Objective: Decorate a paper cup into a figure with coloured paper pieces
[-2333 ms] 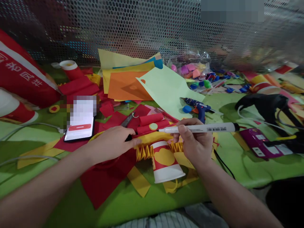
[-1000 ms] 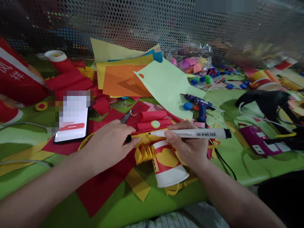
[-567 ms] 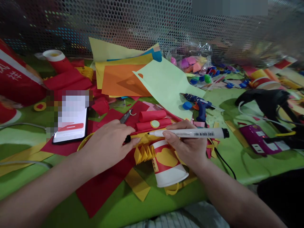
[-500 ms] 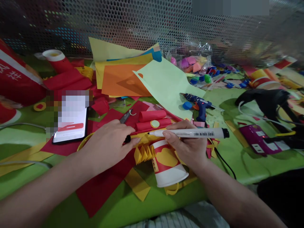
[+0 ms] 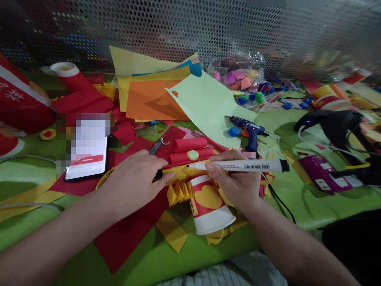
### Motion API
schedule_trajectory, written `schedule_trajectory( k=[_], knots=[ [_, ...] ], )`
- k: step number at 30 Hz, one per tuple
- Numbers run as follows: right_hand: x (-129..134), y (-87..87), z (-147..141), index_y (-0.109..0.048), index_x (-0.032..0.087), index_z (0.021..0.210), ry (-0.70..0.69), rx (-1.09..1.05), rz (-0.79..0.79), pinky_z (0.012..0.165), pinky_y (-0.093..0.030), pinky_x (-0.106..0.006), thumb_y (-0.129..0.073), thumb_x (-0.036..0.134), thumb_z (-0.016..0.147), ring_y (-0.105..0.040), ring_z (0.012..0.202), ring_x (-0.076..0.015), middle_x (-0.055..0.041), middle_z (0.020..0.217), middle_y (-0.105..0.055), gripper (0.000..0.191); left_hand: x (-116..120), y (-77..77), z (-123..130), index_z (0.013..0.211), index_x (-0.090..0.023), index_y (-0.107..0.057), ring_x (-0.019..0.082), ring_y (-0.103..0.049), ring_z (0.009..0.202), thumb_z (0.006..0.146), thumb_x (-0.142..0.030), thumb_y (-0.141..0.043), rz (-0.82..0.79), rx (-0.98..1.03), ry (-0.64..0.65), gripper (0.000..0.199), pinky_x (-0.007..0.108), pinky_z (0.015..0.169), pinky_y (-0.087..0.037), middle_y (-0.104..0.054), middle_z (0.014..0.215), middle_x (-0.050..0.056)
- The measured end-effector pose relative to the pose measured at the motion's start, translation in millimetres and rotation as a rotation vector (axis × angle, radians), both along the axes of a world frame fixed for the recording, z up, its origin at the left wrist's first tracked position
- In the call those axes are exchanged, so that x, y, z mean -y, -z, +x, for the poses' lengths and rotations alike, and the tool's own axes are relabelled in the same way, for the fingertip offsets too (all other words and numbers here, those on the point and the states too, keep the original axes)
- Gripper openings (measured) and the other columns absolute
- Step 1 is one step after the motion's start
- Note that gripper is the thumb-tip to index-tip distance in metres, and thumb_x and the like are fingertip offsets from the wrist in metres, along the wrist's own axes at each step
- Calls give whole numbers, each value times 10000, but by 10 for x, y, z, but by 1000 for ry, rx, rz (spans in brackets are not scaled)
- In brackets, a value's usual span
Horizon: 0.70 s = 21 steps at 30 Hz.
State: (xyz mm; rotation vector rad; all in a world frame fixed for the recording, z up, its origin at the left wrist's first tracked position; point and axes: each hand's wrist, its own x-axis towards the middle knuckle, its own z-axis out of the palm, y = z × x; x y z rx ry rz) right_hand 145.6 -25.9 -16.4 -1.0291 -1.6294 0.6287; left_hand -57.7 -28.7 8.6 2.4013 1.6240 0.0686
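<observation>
Fingers of the right hand (image 5: pixel 238 186) are pinched narrow round a white plastic marker with a black nib (image 5: pixel 253 165). Barrel points to 3 o'clock, nib's over a long yellow paper strip (image 5: pixel 182 171) just below mid-view. Can't tell if it's actually touching tbh; lower fingers are tucked under the barrel, so hard to see. Left hand (image 5: pixel 137 176) is curled closed w/ a short black cylinder (image 5: pixel 158 174) poking out btwn thumb and index. Rest of that is buried in the fist, and the hand covers the strip's 9 o'clock end.

Red-and-white paper cup with a yellow patch (image 5: pixel 216 222) is tilted at 5-6 o'clock, upper end part-hidden by the right hand. Yellow accordion-folded paper (image 5: pixel 180 193) sits on its 9 o'clock side.

Other stuff: black-edged phone (image 5: pixel 92 157) at 9, screen partly pixelated. Red bag with white characters (image 5: pixel 24 99) at 9-10, cut off by the edge. Red paper rolls (image 5: pixel 178 156) lie just past the strip. Blue glue gun (image 5: pixel 253 132) at 3, near the right hand. Purple plastic power box (image 5: pixel 318 171) at 3-4, part-covered by black gear. Clear plastic bag (image 5: pixel 256 63) at 1, contents too blurry to ID. Grey perforated metal panel (image 5: pixel 160 24) fills 12; everything behind is haze.
</observation>
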Motion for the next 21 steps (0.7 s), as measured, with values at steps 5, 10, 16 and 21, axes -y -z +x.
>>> schedule_trajectory(
  k=[5, 10, 16, 21],
  knots=[
    [-5, 16, 9, -578, 207, 718, -8, 6, 32, 416, -436, -214, -653, 209, 727, -559, 492, -99, 36, 597, -627, 75, -7, -7, 16, 875, -192, -655, 254, -582, 781, 835, -432, -403, -4, -12, -6, 350, 369, 649, -446, -648, 769, 66],
    [2, 36, -23, -569, 208, 734, -48, -10, 45, 390, -424, -191, -653, 202, 727, -537, 461, -82, 48, 560, -589, 85, -1, -25, 22, 911, -166, -664, 258, -579, 772, 840, -418, -394, 2, -9, 3, 377, 372, 652, -444, -646, 767, 77],
    [6, 41, -41, -556, 212, 724, -30, -17, 37, 396, -437, -192, -643, 213, 736, -546, 465, -85, 46, 566, -585, 88, 9, -18, 9, 896, -175, -663, 260, -574, 778, 837, -416, -401, 2, -1, 5, 361, 372, 652, -439, -643, 763, 73],
    [-1, 43, -3, -558, 203, 741, -30, 19, 26, 394, -424, -188, -651, 190, 727, -532, 463, -79, 50, 573, -588, 95, 14, 3, -3, 861, -185, -658, 262, -569, 771, 830, -414, -414, -8, -3, -3, 336, 372, 641, -432, -637, 746, 69]
  ],
)
